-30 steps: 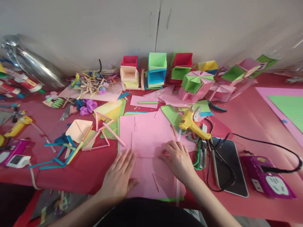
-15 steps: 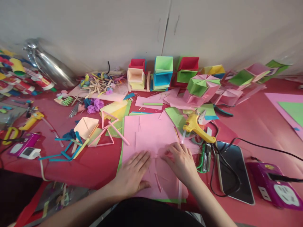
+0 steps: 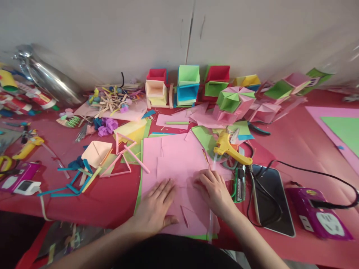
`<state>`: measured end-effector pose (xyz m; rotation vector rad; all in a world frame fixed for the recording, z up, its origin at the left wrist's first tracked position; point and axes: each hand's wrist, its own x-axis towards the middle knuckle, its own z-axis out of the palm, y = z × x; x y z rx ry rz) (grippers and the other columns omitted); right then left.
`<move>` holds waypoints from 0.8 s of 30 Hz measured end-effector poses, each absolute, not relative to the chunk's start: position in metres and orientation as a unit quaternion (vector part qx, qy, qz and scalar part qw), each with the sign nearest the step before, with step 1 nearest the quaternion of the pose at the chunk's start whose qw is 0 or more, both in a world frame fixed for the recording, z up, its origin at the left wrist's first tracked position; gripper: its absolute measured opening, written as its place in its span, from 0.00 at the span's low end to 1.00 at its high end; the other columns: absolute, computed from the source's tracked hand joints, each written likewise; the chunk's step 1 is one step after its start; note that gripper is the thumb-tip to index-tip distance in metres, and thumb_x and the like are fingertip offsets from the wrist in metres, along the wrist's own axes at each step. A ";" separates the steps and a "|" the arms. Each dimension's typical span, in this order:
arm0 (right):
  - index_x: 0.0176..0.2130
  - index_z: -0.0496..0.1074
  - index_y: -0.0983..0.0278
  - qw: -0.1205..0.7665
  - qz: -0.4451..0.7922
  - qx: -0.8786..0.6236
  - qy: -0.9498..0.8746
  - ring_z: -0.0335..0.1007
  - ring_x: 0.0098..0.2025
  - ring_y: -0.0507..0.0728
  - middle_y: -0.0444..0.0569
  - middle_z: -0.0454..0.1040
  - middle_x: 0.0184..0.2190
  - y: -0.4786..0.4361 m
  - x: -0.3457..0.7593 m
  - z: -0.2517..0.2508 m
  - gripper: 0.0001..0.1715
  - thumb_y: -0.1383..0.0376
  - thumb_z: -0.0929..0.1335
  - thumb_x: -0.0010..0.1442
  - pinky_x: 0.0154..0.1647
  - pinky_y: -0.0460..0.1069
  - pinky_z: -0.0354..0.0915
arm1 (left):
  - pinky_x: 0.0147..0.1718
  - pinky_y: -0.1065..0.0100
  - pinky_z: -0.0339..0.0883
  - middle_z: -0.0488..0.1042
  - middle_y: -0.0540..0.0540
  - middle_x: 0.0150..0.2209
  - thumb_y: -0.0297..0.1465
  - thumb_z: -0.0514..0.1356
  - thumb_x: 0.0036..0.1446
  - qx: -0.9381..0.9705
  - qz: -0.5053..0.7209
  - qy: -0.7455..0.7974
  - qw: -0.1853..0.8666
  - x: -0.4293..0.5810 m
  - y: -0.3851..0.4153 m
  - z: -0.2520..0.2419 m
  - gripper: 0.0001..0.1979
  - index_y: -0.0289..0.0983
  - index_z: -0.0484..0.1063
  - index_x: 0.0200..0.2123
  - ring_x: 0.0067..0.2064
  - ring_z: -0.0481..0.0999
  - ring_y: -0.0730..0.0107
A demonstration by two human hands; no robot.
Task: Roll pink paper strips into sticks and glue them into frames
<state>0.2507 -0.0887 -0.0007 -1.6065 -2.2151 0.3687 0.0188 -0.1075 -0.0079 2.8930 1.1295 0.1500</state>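
Pink paper sheets (image 3: 179, 149) lie stacked over green paper on the red table. My left hand (image 3: 157, 203) rests flat on the lower left of the stack, fingers together and thumb apart. On the right side of the stack is my right hand (image 3: 211, 186), its fingers curled down at the paper; whatever the fingertips pinch is hidden or too small to name. Between and below the hands lies a thin rolled pink strip (image 3: 184, 216). A yellow glue gun (image 3: 231, 147) rests just beyond my right hand.
A phone (image 3: 272, 200) and a purple power socket (image 3: 319, 213) with cables lie right. Coloured paper boxes (image 3: 188, 84) line the wall. Left are blue paper sticks (image 3: 74, 183), pink stick frames (image 3: 123, 155) and a steel jug (image 3: 50, 76).
The view has shifted slightly, so the table items appear further left. My right hand's fingers have curled in more; my left hand stays flat on the paper.
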 end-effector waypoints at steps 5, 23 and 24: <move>0.38 0.70 0.62 0.237 0.150 -0.510 -0.813 0.61 0.39 0.56 0.50 0.70 0.36 -0.092 0.249 0.006 0.08 0.66 0.62 0.61 0.39 0.51 0.59 | 0.55 0.62 0.55 0.60 0.43 0.59 0.44 0.45 0.60 0.921 0.065 0.384 0.020 0.023 -0.107 -0.002 0.27 0.34 0.59 0.57 0.59 0.59 0.61; 0.30 0.68 0.65 0.121 0.043 -0.435 -0.891 0.60 0.32 0.54 0.47 0.68 0.28 -0.079 0.238 0.002 0.07 0.70 0.63 0.59 0.33 0.49 0.53 | 0.30 0.67 0.60 0.69 0.50 0.32 0.36 0.55 0.57 0.916 0.050 0.388 0.094 0.033 -0.062 0.019 0.09 0.38 0.68 0.29 0.37 0.68 0.66; 0.30 0.68 0.65 0.114 0.037 -0.434 -0.893 0.60 0.32 0.54 0.47 0.68 0.28 -0.079 0.238 0.001 0.07 0.70 0.63 0.59 0.33 0.48 0.53 | 0.30 0.67 0.60 0.69 0.50 0.31 0.36 0.56 0.56 0.917 0.052 0.383 0.094 0.034 -0.059 0.020 0.08 0.38 0.67 0.29 0.37 0.68 0.66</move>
